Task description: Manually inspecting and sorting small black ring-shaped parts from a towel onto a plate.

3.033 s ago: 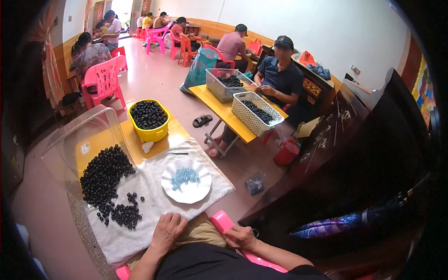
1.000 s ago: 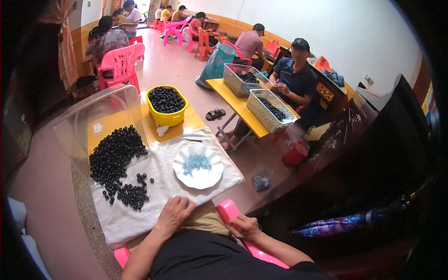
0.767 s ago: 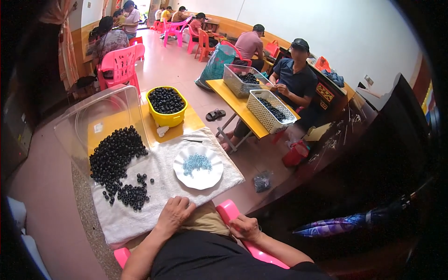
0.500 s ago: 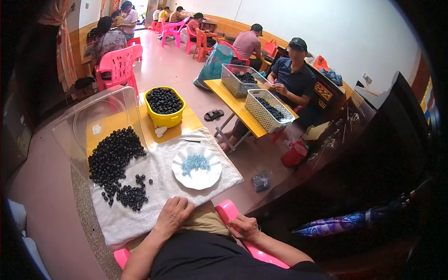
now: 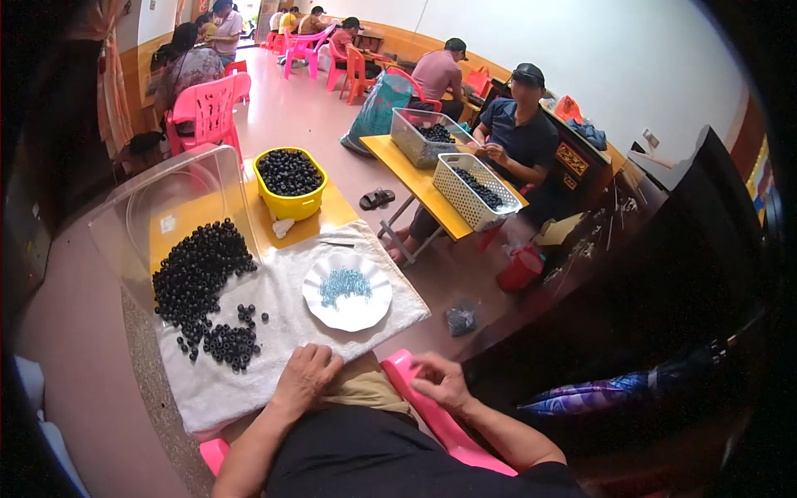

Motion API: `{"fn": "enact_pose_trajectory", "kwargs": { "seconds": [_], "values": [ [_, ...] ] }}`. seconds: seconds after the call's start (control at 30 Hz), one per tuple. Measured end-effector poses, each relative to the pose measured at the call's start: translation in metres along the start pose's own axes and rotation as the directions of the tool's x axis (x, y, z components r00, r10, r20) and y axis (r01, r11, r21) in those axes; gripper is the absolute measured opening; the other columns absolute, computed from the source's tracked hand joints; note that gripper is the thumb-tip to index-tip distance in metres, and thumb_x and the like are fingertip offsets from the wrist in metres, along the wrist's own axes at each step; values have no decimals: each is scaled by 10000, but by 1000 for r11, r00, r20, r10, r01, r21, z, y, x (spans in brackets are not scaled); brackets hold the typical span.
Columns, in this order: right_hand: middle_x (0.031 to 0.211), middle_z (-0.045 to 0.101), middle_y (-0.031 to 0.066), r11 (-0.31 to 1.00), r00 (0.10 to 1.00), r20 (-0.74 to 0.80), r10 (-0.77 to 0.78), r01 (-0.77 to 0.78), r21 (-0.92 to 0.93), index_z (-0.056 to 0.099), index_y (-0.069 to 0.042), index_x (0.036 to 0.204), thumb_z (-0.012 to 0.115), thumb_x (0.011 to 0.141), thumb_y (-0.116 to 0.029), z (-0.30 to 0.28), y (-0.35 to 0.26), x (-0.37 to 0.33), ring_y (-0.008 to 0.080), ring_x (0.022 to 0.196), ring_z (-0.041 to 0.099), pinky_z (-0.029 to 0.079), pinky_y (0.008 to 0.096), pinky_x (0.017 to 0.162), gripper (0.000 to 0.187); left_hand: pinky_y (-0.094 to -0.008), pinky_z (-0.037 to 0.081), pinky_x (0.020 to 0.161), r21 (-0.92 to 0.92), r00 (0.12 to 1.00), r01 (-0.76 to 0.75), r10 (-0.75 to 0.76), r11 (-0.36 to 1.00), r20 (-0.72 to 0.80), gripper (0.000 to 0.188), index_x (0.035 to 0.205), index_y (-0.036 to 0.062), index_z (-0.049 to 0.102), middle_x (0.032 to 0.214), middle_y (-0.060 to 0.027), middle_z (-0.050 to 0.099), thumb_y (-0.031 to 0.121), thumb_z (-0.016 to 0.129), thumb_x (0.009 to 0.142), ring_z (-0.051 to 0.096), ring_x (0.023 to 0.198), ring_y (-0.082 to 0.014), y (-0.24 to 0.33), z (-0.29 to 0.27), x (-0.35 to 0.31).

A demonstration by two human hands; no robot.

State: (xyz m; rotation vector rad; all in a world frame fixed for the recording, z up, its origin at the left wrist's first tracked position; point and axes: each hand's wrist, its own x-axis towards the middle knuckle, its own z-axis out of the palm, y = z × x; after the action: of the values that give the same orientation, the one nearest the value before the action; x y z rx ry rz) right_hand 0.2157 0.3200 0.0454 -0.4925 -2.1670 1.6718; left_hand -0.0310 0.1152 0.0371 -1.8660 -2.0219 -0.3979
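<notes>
Right hand (image 5: pixel 443 385) half open, fingers bent, nothing visible in grip, by pink armrest (image 5: pixel 436 421); contact unclear. Left hand (image 5: pixel 309 373) palm down, fingers loosely curled, at near edge of white towel (image 5: pixel 286 286); can't tell if holding anything. Black beads (image 5: pixel 199 278) spread from tipped clear bin (image 5: pixel 187 178) onto towel, left; scalloped white plate (image 5: pixel 365 316) with light-blue bits (image 5: pixel 345 284), right. Yellow tub (image 5: pixel 290 205) beyond. Far right: co-worker (image 5: pixel 521 133) at folding table (image 5: pixel 383 157).

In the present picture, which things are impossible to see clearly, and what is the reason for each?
In the head view:
Left hand: its own back hides the palm.
Right hand: its fingers are blurred; contact with the pink armrest is unclear.
Blue pieces on the white plate: too small to tell their exact shape.
Yellow basket: black beads hide its floor.
</notes>
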Motion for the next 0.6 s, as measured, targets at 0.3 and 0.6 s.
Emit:
{"fn": "enact_pose_trajectory", "kwargs": {
  "seconds": [0.3,0.6],
  "values": [
    [1663,239,201,677,793,-129,-595,582,450,152,-189,1650,608,600,76,-50,-166,50,445,1408,453,395,565,1166,1175,-358,471,780,-37,999,45,-45,998,19,164,976,109,580,944,-61,546,137,589,815,560,913,-230,-2,2,-2],
    [669,686,138,597,596,69,-800,802,-3,676,22,738,626,948,-25,-41,-198,30,270,576,684,597,385,576,221,-366,473,793,-60,997,69,-67,996,35,153,971,121,580,963,-57,554,135,588,819,560,929,-237,-2,0,-2]
  ]
}}
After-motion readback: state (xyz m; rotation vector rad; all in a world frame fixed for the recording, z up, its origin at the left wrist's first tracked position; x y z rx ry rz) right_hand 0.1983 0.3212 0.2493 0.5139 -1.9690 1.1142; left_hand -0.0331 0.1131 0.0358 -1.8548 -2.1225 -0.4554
